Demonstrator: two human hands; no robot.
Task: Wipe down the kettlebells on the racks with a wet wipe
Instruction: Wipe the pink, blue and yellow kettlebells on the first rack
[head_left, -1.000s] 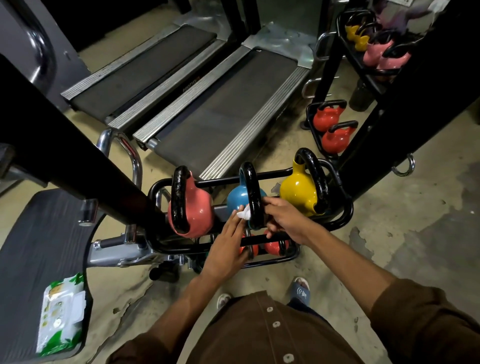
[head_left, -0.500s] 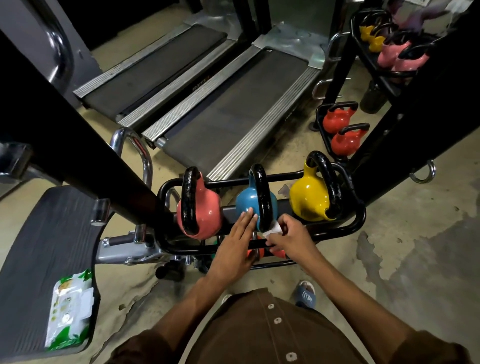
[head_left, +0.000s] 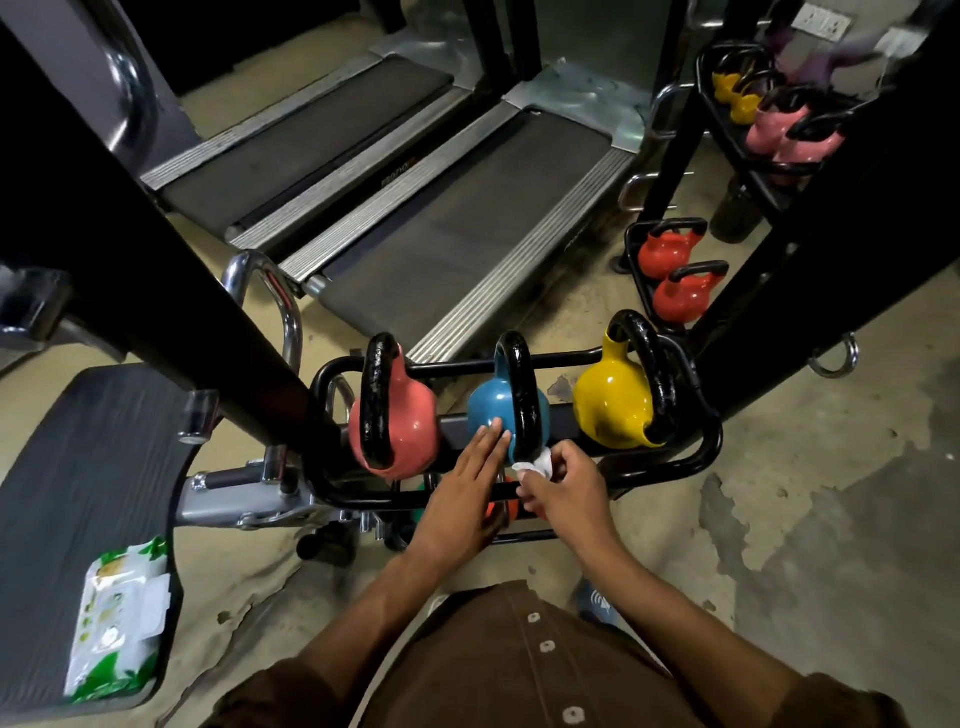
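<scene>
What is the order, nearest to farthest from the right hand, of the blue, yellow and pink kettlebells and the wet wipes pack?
From the right hand, holding the wet wipe:
1. blue kettlebell, directly ahead
2. yellow kettlebell, ahead right
3. pink kettlebell, left
4. wet wipes pack, far left

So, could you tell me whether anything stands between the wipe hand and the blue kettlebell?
Nothing visible does: the right hand pinches the wet wipe against the handle base of the blue kettlebell, while the left hand rests flat on its body.
</scene>
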